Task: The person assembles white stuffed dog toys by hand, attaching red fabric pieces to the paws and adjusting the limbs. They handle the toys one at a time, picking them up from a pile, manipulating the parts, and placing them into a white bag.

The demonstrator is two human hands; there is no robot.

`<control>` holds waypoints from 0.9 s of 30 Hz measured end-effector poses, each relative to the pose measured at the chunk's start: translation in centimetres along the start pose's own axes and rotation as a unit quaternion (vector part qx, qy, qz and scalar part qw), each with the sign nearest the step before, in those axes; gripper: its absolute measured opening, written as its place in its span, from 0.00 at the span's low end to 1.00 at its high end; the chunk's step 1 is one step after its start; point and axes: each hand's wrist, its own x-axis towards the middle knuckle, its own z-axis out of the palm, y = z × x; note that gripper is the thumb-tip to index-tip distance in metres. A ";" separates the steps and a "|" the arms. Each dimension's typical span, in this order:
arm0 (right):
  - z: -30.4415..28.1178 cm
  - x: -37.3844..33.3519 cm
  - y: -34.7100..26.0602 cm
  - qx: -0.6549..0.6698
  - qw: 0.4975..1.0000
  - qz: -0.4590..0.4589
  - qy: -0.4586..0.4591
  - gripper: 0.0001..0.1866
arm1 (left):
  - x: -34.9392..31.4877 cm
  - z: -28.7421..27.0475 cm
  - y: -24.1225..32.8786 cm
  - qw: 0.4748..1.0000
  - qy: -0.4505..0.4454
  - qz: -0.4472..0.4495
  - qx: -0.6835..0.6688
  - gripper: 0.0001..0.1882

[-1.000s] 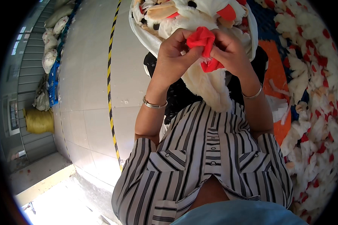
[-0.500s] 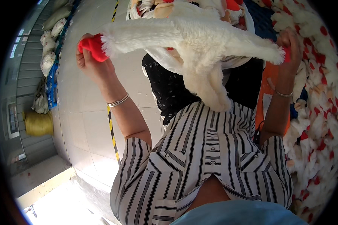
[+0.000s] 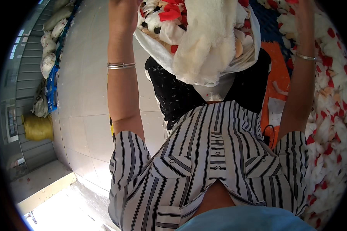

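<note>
A white furry plush toy skin (image 3: 206, 42) hangs limp over the white sack (image 3: 148, 44), its upper part cut off by the top edge. My left hand (image 3: 123, 13) is raised at the top edge, left of the sack, with its fingers out of the picture. My right hand (image 3: 304, 9) is raised at the upper right, also partly cut off. A bit of red cloth (image 3: 292, 1) shows at its fingers, like the red end of the skin it gripped before. Plush pieces in white, red and tan (image 3: 169, 27) fill the sack, which stands between my knees.
On the right lies a large heap of white and red plush pieces (image 3: 327, 146). An orange panel (image 3: 272, 73) is beside my right leg (image 3: 254, 77). Full sacks (image 3: 48, 63) and a yellow roll (image 3: 38, 127) line the left wall. Yellow-black tape (image 3: 112, 125) marks the floor.
Both my hands have moved up and away to the top edge. The plush skin, spread sideways between them before, has gone up and forward, and only its hanging lower part shows.
</note>
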 end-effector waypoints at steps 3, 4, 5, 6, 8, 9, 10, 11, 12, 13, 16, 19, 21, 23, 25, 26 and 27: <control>2.4 -12.0 0.7 0.220 0.925 0.269 -0.154 0.25 | -6.4 -2.7 -7.5 0.977 -0.108 -0.147 0.114 0.25; 2.4 -14.9 0.2 0.285 0.833 0.410 -0.237 0.25 | -8.6 -3.1 -9.0 0.960 -0.126 -0.206 0.140 0.30; 2.7 -17.5 -1.6 0.250 0.832 0.428 -0.248 0.24 | -10.6 -3.2 -9.8 0.944 -0.139 -0.246 0.170 0.31; 3.0 -18.8 -3.6 0.212 0.830 0.446 -0.261 0.23 | -12.2 -3.2 -10.1 0.925 -0.151 -0.287 0.198 0.32; 2.7 -18.9 -4.8 0.250 0.815 0.486 -0.195 0.20 | -13.7 -3.0 -9.7 0.894 -0.202 -0.315 0.247 0.34; 2.5 -18.9 -5.5 0.267 0.805 0.505 -0.162 0.19 | -14.3 -2.9 -9.3 0.876 -0.227 -0.329 0.271 0.35; 2.3 -19.2 -6.6 0.257 0.829 0.481 -0.121 0.19 | -14.9 -2.6 -8.8 0.886 -0.220 -0.313 0.263 0.36; 2.3 -19.5 -8.1 0.247 0.852 0.454 -0.079 0.19 | -15.4 -2.2 -8.6 0.896 -0.213 -0.294 0.256 0.36; 2.3 -19.8 -9.3 0.236 0.873 0.425 -0.037 0.19 | -16.0 -1.8 -8.4 0.906 -0.206 -0.275 0.248 0.37; 2.2 -20.6 -10.1 0.231 0.856 0.451 -0.107 0.19 | -16.7 -1.3 -8.4 0.912 -0.193 -0.237 0.273 0.32; 3.8 -24.6 -12.0 0.177 0.795 0.500 -0.294 0.21 | -17.4 -0.7 -8.6 0.864 -0.263 -0.257 0.344 0.18; 5.4 -26.4 -12.9 0.180 0.829 0.461 -0.262 0.21 | -18.5 0.5 -9.3 0.915 -0.240 -0.119 0.301 0.09; 5.7 -25.8 -12.9 0.234 0.773 0.534 -0.250 0.19 | -17.5 1.5 -8.6 0.934 -0.201 -0.059 0.291 0.08; 3.6 -23.8 -13.2 0.309 0.769 0.540 -0.146 0.18 | -15.7 0.2 -8.1 0.971 -0.034 -0.097 0.216 0.12; 1.0 -20.9 -14.0 0.341 0.770 0.526 -0.117 0.17 | -13.6 -3.3 -7.3 0.988 0.045 -0.135 0.064 0.13; -0.2 -20.2 -13.9 0.335 0.781 0.510 -0.134 0.17 | -13.4 -3.8 -7.4 0.985 0.066 -0.109 0.113 0.15; -0.7 -20.8 -12.7 0.313 0.807 0.466 -0.182 0.16 | -13.1 -3.6 -6.8 0.986 0.081 -0.130 0.069 0.15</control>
